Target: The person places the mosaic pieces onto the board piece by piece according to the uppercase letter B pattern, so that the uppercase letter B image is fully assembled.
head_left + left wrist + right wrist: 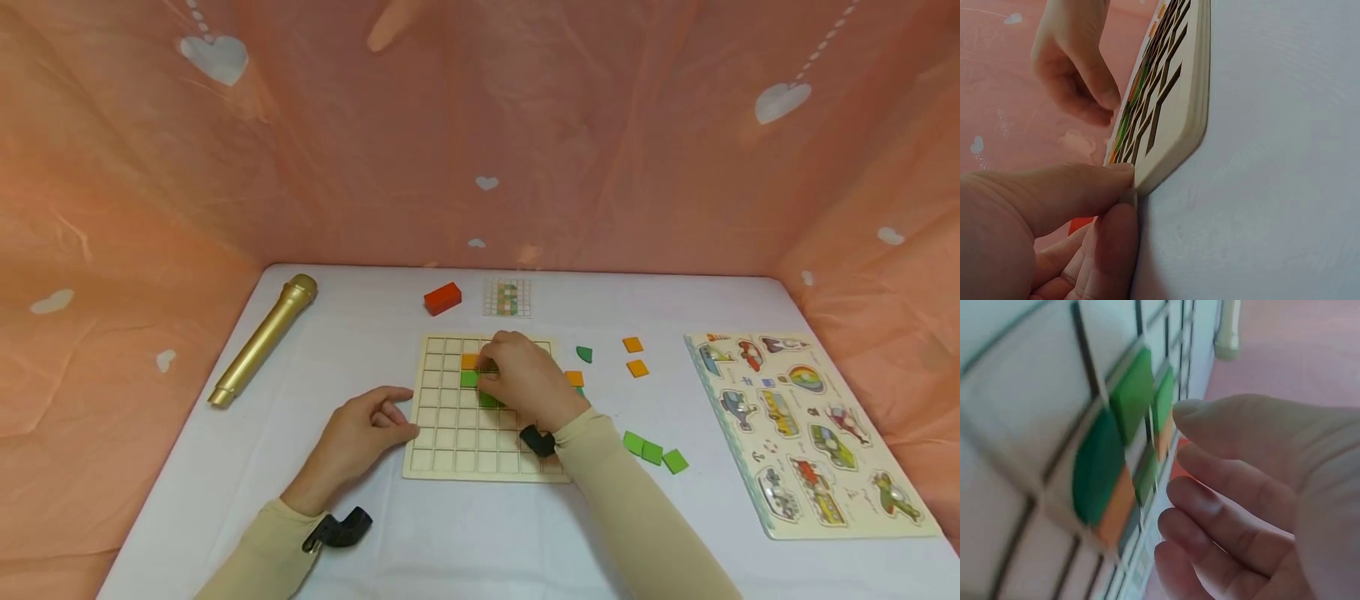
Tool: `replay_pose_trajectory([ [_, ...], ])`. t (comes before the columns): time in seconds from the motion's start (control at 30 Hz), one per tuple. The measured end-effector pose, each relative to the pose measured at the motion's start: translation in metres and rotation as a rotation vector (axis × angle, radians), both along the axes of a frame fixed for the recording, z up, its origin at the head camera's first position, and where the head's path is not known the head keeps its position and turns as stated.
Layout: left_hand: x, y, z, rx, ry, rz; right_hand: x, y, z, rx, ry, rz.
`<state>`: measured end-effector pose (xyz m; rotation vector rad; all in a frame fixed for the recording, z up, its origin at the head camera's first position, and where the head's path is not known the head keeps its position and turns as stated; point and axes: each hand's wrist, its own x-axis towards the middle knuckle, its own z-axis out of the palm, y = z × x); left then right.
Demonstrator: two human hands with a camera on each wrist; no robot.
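Note:
A wooden grid board [444, 439] lies on the white table. At its left edge my left hand [358, 439] pinches the rim between thumb and forefinger, plainest in the left wrist view. My right hand [531, 377] hovers over the board's upper middle with fingers loosely bent. No piece shows between its fingertips in the right wrist view. Beside them sit an orange tile [468, 361] and a green tile [469, 379] in the grid. Another green tile [489, 400] lies just below the hand, and a dark green rounded piece [1094, 469] sits near an orange one. The hand hides part of the grid.
Behind the board are a red block [442, 298] and a small pattern card [507, 298]. Loose orange tiles [633, 344], green tiles [652, 452] and a dark green piece [584, 355] lie right. A gold microphone [262, 342] is left; a picture puzzle [795, 417] lies far right.

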<state>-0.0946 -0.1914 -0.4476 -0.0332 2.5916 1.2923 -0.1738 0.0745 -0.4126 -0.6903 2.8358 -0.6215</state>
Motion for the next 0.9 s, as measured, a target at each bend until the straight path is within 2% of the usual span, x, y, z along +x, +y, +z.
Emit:
replay_pose_trajectory([
  [0.13,0.0,-0.001,0.0,-0.019,0.001,0.0,0.0,0.022,0.002,-0.023,-0.023,-0.057],
  [0.3,0.001,-0.002,0.001,-0.017,0.005,0.004,0.001,0.062,0.002,-0.066,-0.057,-0.166],
  [0.53,0.001,0.001,0.002,-0.002,-0.009,0.006,0.009,0.124,-0.001,-0.049,-0.063,-0.328],
  [0.73,0.0,0.003,0.002,-0.003,-0.013,0.005,0.016,0.171,0.0,-0.027,-0.056,-0.387],
  [0.9,0.0,0.003,0.003,-0.002,-0.02,0.01,0.016,0.191,0.001,-0.01,-0.058,-0.436],
])
